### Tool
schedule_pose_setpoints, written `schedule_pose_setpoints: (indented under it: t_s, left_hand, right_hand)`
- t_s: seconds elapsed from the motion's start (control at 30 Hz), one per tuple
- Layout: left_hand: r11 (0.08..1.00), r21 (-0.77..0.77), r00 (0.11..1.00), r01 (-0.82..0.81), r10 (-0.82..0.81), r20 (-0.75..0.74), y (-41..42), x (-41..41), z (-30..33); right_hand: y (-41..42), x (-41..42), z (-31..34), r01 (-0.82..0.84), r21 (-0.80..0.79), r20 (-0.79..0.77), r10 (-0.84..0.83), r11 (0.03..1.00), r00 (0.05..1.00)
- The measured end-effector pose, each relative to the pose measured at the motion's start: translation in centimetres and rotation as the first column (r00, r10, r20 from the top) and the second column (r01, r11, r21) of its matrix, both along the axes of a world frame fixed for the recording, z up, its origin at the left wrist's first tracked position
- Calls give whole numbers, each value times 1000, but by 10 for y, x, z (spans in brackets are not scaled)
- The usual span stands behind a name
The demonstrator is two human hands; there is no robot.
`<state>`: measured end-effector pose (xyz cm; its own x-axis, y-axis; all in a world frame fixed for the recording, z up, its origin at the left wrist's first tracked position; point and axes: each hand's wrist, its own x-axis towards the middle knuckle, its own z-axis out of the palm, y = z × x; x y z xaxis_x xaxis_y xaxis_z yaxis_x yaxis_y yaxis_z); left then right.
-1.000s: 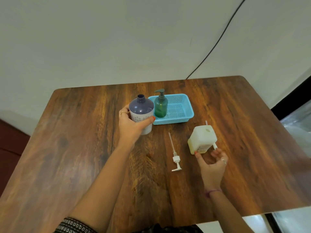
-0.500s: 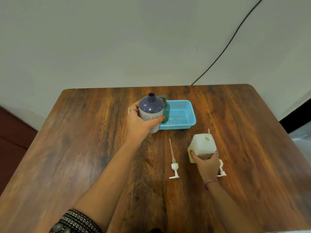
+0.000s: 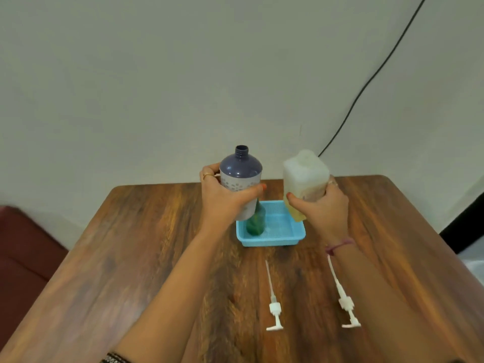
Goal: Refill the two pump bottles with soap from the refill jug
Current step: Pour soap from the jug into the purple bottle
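Nearest, two white pump heads lie flat on the wooden desk (image 3: 157,244), each with its long dip tube pointing away toward the hands. One pump (image 3: 273,307) lies below and between the two hands; the other pump (image 3: 345,302) lies below the right wrist, its tube end passing just under the cord bracelet (image 3: 337,246) worn there. The two pumps lie apart and roughly parallel.

Further on, both hands are lifted above the desk. The left hand (image 3: 225,197) is wrapped round the lower body of a purple-topped bottle (image 3: 241,174), fingers curled behind it and thumb across the front; the bottle is upright, its neck open and uncapped. The right hand (image 3: 318,205) grips the pale refill jug (image 3: 305,176) from below and behind, thumb on the near face, fingers round the far side. The jug sits close to upright, to the right of the purple bottle, the two not touching. Yellowish liquid shows in its lower part.

Under and just beyond the hands a light blue basket (image 3: 272,238) stands on the desk. A green bottle (image 3: 256,222) stands in its left part, directly beneath the left hand, its top hidden by the purple-topped bottle.

Behind, a plain wall with a black cable (image 3: 366,87) running down to the desk's far edge.
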<state>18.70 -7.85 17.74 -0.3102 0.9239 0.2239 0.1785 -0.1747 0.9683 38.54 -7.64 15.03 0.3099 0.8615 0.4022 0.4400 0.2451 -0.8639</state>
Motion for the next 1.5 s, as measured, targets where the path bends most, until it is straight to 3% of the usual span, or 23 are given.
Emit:
schedule_pose_setpoints:
  t_s: [0.17, 0.47, 1.03, 1.5]
  left_hand:
    - [997, 72, 1000, 24, -25, 4, 7, 5, 46]
    - [982, 187, 1000, 13, -11, -14, 19, 8, 103]
    - [969, 247, 1000, -17, 21, -14, 25, 4, 130]
    - [969, 246, 999, -35, 41, -19, 17, 11, 134]
  right_hand:
    - [26, -2, 86, -171, 119, 154, 152, 978, 976]
    - [52, -7, 183, -308, 211, 459, 184, 928, 869]
    - [67, -18, 226, -342, 263, 611, 118, 902, 783]
    - [65, -13, 242, -333, 325, 760, -35, 885, 649]
